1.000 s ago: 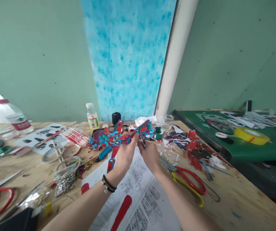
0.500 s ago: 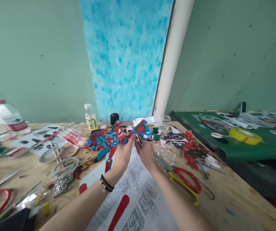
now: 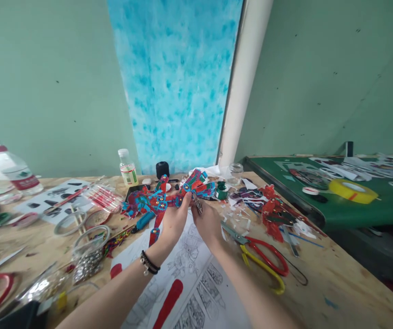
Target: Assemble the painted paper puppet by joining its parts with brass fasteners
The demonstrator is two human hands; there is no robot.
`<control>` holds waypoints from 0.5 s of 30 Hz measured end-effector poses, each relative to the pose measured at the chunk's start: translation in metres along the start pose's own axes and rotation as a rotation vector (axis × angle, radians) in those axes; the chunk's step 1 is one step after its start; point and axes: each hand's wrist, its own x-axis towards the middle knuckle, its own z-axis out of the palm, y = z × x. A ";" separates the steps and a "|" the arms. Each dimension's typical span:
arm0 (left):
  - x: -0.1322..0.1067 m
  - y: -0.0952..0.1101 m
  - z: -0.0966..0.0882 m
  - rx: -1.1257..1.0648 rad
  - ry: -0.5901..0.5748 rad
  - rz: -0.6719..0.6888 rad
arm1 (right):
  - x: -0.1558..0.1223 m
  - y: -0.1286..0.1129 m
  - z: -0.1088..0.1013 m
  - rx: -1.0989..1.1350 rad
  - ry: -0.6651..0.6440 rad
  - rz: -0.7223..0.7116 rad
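Over the table, my left hand (image 3: pixel 174 221) is closed on a jointed red-and-blue shadow puppet (image 3: pixel 143 201), its flat pieces joined by small metal dots. The puppet spreads to the left and up past my fingertips, and one limb hangs beside my wrist. Close against it, my right hand (image 3: pixel 207 225) is closed around a small shiny metal tool (image 3: pixel 197 205), mostly hidden by the fingers; its exact kind cannot be made out. The tool's upper end is near my left thumb. Beneath both hands lies paper with line drawings (image 3: pixel 185 256) and a long red piece (image 3: pixel 169 304) on it.
Scissors with red and yellow handles (image 3: pixel 266 258) lie to the right, beside a red cut-out puppet (image 3: pixel 274 214). On the left are a bag of silver beads (image 3: pixel 88 265), a blue-handled tool (image 3: pixel 144 220) and bottles (image 3: pixel 127 168). Yellow tape (image 3: pixel 352 191) rests on a green table.
The puppet's upper right pieces have shifted, and more of a blue piece shows right of my fingers. The metal tool has tilted slightly. Both hands keep their grip.
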 end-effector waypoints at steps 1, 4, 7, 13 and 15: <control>0.000 0.002 -0.001 0.030 -0.004 0.023 | -0.001 0.000 0.000 0.014 0.013 -0.005; 0.001 0.009 -0.005 0.063 -0.015 0.181 | -0.006 -0.004 0.000 0.068 0.053 -0.015; 0.004 0.013 -0.009 0.058 -0.028 0.272 | -0.010 -0.011 -0.001 0.181 0.079 -0.032; 0.011 0.007 -0.008 0.032 0.059 0.139 | -0.016 -0.011 0.002 0.306 0.196 -0.162; 0.015 -0.001 -0.005 -0.057 0.081 0.129 | -0.015 -0.004 0.003 0.227 0.273 -0.242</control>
